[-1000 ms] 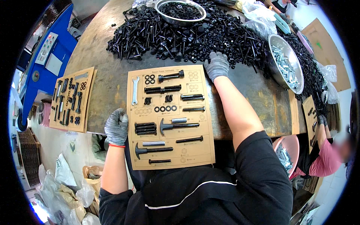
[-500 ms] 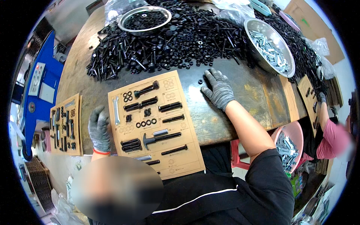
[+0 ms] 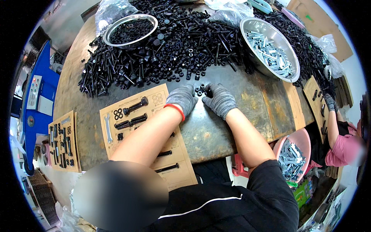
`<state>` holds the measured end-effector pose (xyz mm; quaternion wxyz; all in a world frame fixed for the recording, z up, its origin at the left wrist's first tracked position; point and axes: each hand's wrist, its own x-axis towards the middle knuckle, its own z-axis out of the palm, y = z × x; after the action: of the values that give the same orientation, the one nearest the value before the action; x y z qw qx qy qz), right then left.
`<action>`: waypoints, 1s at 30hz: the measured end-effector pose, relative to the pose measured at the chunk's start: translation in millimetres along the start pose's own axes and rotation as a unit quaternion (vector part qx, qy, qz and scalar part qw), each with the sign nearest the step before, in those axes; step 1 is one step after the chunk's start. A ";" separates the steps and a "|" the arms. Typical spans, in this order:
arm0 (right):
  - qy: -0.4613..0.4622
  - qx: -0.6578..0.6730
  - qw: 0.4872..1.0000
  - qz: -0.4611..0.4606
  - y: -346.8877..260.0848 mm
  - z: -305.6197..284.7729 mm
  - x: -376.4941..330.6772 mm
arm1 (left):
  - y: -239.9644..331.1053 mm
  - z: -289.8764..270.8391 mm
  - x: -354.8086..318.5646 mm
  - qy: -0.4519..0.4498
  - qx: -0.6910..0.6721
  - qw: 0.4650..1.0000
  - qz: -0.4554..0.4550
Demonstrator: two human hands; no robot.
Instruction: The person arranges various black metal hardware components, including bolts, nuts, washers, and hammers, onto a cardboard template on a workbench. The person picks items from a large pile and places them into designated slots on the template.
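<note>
Several black hex nuts (image 3: 199, 90) lie in a small cluster on the dark metal tabletop. My left hand (image 3: 183, 99), in a grey striped glove with a red band at the wrist, rests just left of them, fingers loosely bent and thumb apart. On their other side is my right hand (image 3: 221, 100), gloved alike, its thumb and fingers spread around the cluster's edge. Neither hand visibly grips anything. Beneath my left forearm lies a brown card (image 3: 181, 154) bearing bolts, nuts and a wrench (image 3: 107, 128); the forearm hides its middle.
A large heap of black bolts and nuts (image 3: 181, 42) spreads across the back. Steel bowls hold black washers (image 3: 133, 31) and silver sleeves (image 3: 270, 52). A second filled card (image 3: 63, 143) stands left. A pink basket (image 3: 303, 149) sits below right. A co-worker's gloved hand (image 3: 330, 102) touches another card.
My left hand has crossed over the card to the nuts beside my right hand. More nuts now lie between the hands. The view has shifted slightly.
</note>
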<state>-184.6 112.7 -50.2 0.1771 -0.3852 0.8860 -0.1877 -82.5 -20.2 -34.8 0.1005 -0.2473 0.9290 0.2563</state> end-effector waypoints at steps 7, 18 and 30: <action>-0.003 0.010 1.000 -0.030 2.3 -5.3 -9.7 | -13.3 6.9 -6.4 0.035 -0.042 0.998 0.024; -0.032 -0.040 0.999 -0.002 11.0 -10.9 -7.7 | -0.3 11.0 0.0 0.026 -0.056 0.993 0.102; -0.018 -0.018 0.999 -0.040 0.5 -3.4 -7.7 | 14.3 -8.7 2.2 -0.081 0.142 0.977 0.135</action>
<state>-181.5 119.4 -46.2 0.1788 -0.4266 0.8698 -0.1718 -92.2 -15.1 -21.9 0.1737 -0.0812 0.9696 0.1517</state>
